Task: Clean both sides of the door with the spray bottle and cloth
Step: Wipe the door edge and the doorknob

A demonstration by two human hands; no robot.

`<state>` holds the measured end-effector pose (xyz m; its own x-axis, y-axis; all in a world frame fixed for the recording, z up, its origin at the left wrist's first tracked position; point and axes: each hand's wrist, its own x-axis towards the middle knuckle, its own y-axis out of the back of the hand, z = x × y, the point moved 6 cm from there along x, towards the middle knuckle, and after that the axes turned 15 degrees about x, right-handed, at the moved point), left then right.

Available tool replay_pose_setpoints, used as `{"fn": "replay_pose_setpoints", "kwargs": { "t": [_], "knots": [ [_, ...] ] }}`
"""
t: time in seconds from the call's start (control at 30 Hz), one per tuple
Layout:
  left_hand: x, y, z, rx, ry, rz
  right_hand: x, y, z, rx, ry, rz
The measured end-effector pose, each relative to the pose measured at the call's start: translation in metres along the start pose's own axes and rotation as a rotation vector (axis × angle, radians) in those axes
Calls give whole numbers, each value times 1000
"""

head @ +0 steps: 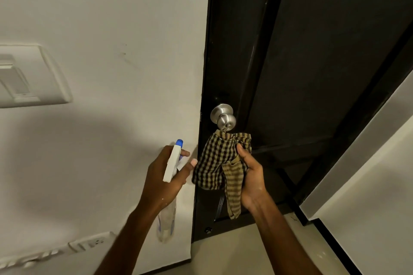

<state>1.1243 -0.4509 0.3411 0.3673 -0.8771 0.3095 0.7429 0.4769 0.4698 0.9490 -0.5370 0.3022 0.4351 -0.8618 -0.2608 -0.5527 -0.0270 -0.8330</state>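
My right hand point(251, 182) is closed around a bunched checked cloth point(218, 163), thumb pressed across its upper folds, with a striped tail of the fabric hanging down past my wrist. My left hand point(165, 176) is wrapped around the neck of the spray bottle point(173, 163); its white head and blue nozzle tip point up and slightly toward the door, one finger sits forward at the trigger, and the clear body hangs below my palm, blurred, so I cannot say how much liquid it holds. The bottle's long axis runs roughly up and down, tilted a little. The dark door point(312, 62) stands straight ahead and to the right of both hands, its face rising well above them, and the cloth hand is the nearer of the two: the top of the cloth sits just under the steel door knob point(223, 117), close enough that I cannot tell whether they touch. The spray hand is over the white wall point(111, 51) beside the dark frame, so I judge the nozzle needs to swing right before any spraying lands on the panel. A switch plate point(33, 76) sits on the wall to the far left.
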Motion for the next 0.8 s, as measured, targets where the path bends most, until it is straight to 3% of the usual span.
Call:
{"fn": "replay_pose_setpoints", "kwargs": {
  "t": [0.1,0.2,0.3,0.4,0.47,0.57,0.67,0.73,0.8],
  "knots": [
    [0,-3,-3,18,14,-4,-4,-9,7,-15,-48,-44],
    [1,-8,-8,-38,197,33,-5,-13,13,-70,-71,-57],
    [-4,-12,-2,24,106,7,-8,-20,15,-156,-60,-103],
    [-10,-3,-7,-23,184,74,-8,-21,18,-280,-28,-124],
    [-13,3,-1,-17,98,103,-3,-18,19,-346,8,-135],
    [-18,15,10,-25,-10,124,11,-11,4,-508,206,-70],
    [-22,25,23,-23,-80,150,28,-7,-34,-752,585,159],
    [-23,32,30,-8,-108,156,39,-23,-53,-1047,779,194],
    [-24,41,31,8,-115,169,57,-42,-54,-1354,809,159]
  ]
}}
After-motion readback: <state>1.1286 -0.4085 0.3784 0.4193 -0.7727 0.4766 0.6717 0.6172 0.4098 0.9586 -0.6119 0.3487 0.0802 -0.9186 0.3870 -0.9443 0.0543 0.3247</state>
